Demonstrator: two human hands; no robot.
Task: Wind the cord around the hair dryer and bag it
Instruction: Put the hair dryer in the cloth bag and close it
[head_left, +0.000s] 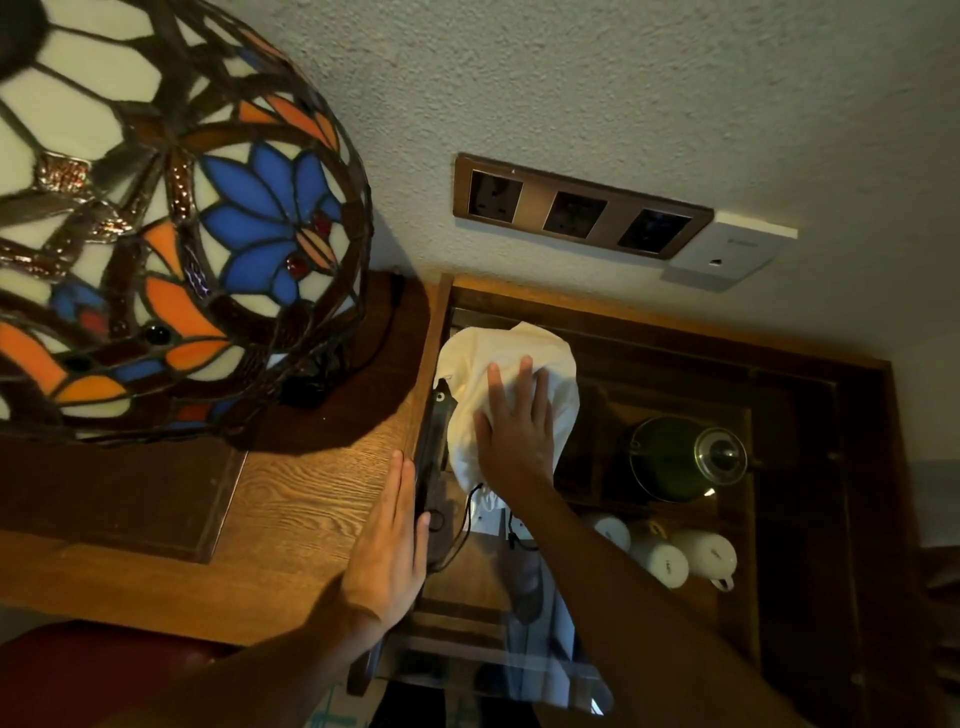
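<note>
Left hand (387, 545) nearest, fingers straight against dark drawer edge (428, 467), gripping nothing. Right hand (514, 426) flat, fingers spread, directly atop white drawstring cloth bag (467, 364); bag's length runs away toward wall.

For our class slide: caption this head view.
Right hand presses white bag into drawer; left hand rests beside it.

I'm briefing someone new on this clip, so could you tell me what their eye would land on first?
The stained-glass lamp shade with its blue flower fills the upper left, above the wooden desk. To its right, the right hand lies flat on a white drawstring bag in a glass-topped recess, while the left hand rests against the recess's edge.
</note>
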